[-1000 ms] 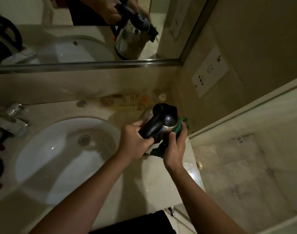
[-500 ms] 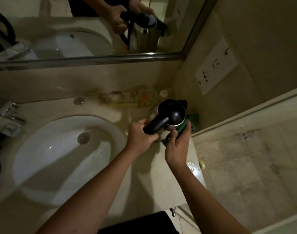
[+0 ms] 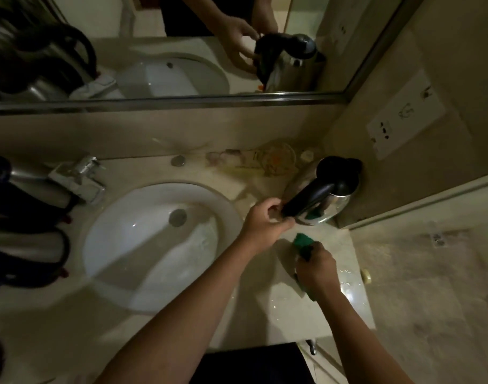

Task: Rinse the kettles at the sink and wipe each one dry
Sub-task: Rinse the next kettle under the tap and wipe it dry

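Pulled back from the steel kettle (image 3: pixel 330 198) since half a second ago, right hand (image 3: pixel 316 268) now low over the wet countertop (image 3: pixel 265 309), apart from the kettle, fingers curled round a green cloth (image 3: pixel 302 241) that pokes out ahead of the knuckles. Kettle set upright on the counter just beyond the left hand (image 3: pixel 262 221), in the corner by the wall, black lid and handle toward the camera. Left hand's fingertips touching the lower end of the black handle; cannot tell whether gripping or merely touching. White sink basin (image 3: pixel 121 239) just left of the left hand, chrome tap (image 3: pixel 79 178) farther left. More dark-handled steel kettles (image 3: pixel 24 245) lying at the far left, well away from both hands. Wall socket plate (image 3: pixel 403 117) up and right of the kettle.
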### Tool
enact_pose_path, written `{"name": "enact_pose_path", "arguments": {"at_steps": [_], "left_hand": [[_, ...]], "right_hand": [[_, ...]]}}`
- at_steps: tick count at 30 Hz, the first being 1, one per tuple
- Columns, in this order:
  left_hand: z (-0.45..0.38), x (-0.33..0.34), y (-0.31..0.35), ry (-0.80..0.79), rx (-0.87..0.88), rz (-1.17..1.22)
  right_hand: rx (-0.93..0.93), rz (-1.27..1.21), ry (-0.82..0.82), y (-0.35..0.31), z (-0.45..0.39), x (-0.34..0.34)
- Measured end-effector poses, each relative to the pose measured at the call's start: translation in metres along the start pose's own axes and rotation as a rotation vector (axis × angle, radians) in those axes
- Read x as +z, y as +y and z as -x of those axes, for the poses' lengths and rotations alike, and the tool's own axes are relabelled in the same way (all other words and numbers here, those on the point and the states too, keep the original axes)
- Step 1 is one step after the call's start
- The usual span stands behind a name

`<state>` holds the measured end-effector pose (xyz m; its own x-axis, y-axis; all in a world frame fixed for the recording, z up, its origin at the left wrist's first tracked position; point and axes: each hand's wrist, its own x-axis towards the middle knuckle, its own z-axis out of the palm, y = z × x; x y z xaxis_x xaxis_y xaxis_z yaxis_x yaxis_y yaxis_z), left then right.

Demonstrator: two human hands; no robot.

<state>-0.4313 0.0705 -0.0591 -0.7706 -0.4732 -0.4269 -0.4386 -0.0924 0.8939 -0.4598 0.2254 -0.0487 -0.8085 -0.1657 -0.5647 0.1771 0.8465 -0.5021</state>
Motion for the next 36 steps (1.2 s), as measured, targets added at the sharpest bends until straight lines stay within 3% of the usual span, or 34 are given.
{"name": "enact_pose_path", "arguments": {"at_steps": [4, 8, 10, 12, 16, 21, 23, 26, 31, 36], "left_hand": [[0.068, -0.079, -0.033, 0.112, -0.04, 0.074], [0.158, -0.184, -0.079, 0.443, -0.142, 0.113], [0.202, -0.232, -0.09, 0.617, -0.156, 0.105], [0.24, -0.274, -0.096, 0.758, -0.121, 0.064], [0.297, -0.345, -0.121, 0.964, -0.117, -0.073], [0.366, -0.406, -0.158, 1.239, -0.264, -0.717], [0.385, -0.413, -0.169, 1.28, -0.421, -0.805], [0.398, -0.422, -0.182, 1.197, -0.613, -0.724], [0.414, -0.447, -0.192, 1.043, -0.489, -0.496], [0.416, -0.434, -0.192, 0.946, -0.372, -0.431]], "right_hand": [[-0.012, 0.149, -0.137, -0.011, 0.013, 0.006], [-0.025, 0.364, -0.269, -0.044, 0.032, 0.02], [-0.089, 0.608, -0.305, -0.064, 0.047, 0.035], [-0.19, 0.688, -0.33, -0.093, 0.068, 0.054], [-0.469, 0.379, -0.491, -0.169, 0.132, 0.098], [-0.507, -0.111, -0.7, -0.222, 0.197, 0.143], [-0.49, -0.176, -0.743, -0.231, 0.213, 0.154], [-0.477, -0.225, -0.791, -0.244, 0.229, 0.168], [-0.475, -0.24, -0.797, -0.257, 0.241, 0.188], [-0.479, -0.213, -0.842, -0.264, 0.255, 0.211]]}}
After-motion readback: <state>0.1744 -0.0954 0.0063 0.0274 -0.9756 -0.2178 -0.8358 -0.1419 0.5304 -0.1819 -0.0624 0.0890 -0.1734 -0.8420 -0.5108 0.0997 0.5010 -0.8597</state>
